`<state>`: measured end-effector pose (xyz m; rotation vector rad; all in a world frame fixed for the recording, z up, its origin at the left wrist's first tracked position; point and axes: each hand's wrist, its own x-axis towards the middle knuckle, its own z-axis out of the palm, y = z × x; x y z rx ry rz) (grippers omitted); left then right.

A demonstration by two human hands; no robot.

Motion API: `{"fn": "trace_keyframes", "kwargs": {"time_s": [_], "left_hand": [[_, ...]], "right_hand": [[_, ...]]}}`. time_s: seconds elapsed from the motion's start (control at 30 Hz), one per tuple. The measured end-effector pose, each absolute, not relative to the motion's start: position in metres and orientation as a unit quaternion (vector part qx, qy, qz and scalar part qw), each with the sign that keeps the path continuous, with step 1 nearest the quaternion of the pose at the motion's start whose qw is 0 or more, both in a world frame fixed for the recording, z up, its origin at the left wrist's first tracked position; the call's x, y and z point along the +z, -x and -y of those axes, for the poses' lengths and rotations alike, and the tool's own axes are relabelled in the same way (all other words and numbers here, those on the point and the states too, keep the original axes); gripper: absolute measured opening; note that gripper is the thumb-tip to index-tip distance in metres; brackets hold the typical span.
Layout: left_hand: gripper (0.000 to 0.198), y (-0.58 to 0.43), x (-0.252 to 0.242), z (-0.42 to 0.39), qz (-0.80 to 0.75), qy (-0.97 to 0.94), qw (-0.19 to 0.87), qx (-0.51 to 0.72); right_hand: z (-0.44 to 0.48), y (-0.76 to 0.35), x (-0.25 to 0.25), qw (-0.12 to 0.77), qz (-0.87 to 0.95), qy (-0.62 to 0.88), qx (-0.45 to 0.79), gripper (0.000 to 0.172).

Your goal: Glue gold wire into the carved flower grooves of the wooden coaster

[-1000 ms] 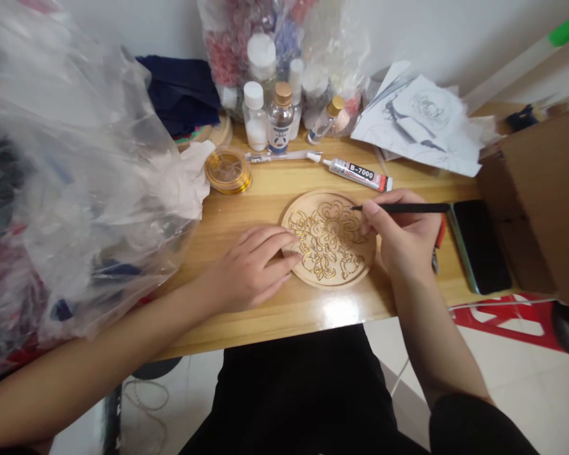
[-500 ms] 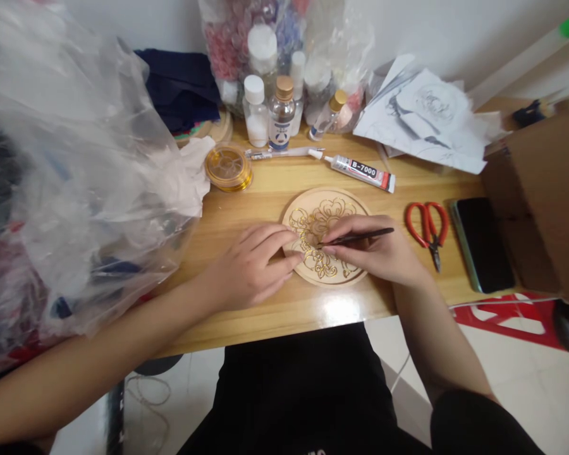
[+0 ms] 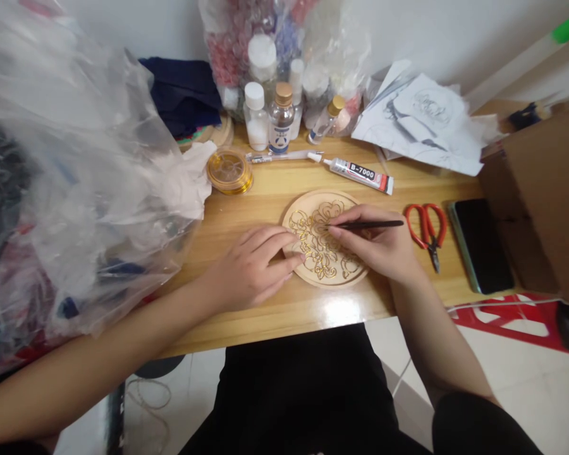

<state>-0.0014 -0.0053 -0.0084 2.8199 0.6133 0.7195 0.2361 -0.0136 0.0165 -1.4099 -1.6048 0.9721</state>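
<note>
A round wooden plate [image 3: 293, 270] lies flat on the table, with gold wire curls [image 3: 323, 256] forming a flower-like pattern inside its raised rim. Stretched out over its left edge, the fingers of my left hand [image 3: 260, 262] rest on the plate without wrapping round it. My right hand [image 3: 384, 243] is closed in a pinch on slim dark tweezers [image 3: 372, 224]. Their tip points left, over the upper middle of the pattern; whether it touches the wire I cannot tell. The right fingers cover part of the plate's right side.
A spool of gold wire [image 3: 230, 172], a pen [image 3: 279, 155] and a B-7000 glue tube [image 3: 360, 174] lie behind the plate. Several bottles [image 3: 281, 120] stand further back. Red-handled pliers [image 3: 427, 230], a phone [image 3: 482, 246] and a cardboard box [image 3: 540, 202] are right; plastic bags [image 3: 99, 189] left.
My right hand has moved up and slightly right with the tweezers, so their tip has left the pattern's centre. My left hand stays on the plate's edge.
</note>
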Motion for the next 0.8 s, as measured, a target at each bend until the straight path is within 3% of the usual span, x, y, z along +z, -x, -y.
{"fn": "trace_keyframes", "kwargs": {"time_s": [0.13,0.3,0.57,0.7,0.8], "left_hand": [[0.022,0.0,-0.005,0.006,-0.219,-0.941,0.077,0.244],[0.022,0.001,0.0,0.009,-0.233,-0.936,0.088,0.248],[0.021,0.002,0.002,0.011,-0.247,-0.93,0.092,0.257],[0.021,0.001,0.004,0.011,-0.253,-0.927,0.094,0.259],[0.021,0.002,0.004,0.011,-0.256,-0.927,0.092,0.257]], "right_hand": [[0.01,-0.241,0.011,0.446,0.61,0.589,0.288,0.01],[0.009,-0.263,0.018,0.421,0.64,0.6,0.229,0.019],[0.014,-0.305,0.029,0.185,0.822,0.534,0.071,0.024],[0.021,-0.313,0.028,0.063,0.845,0.529,0.053,0.043],[0.024,-0.313,0.035,0.029,0.851,0.519,0.077,0.06]]}}
